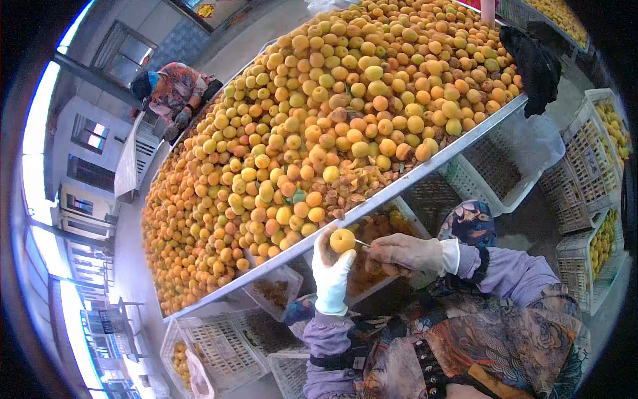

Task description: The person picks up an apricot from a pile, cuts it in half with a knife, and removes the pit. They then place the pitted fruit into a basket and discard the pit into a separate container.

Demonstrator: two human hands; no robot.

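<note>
My left hand (332,276), in a white glove, has its fingers closed round a yellow-orange apricot (342,241) at the near edge of the table. My right hand (412,253), in a soiled pale glove, grips a small tool with a thin metal tip (361,243). That tip points left and meets the apricot's right side; most of the handle is hidden by the fingers. Right beyond my hands, a large heap of apricots (286,153) covers the table. Brown pits and torn flesh (355,186) lie along the rim just past my left hand.
The metal table edge (266,263) slants across in front. Beneath it, a crate (372,282) holds apricot pieces. White plastic crates (219,349) stand at lower left, others (581,166) at right. A dark cloth (531,66) hangs over the far right corner. Across the table a person (176,96) works.
</note>
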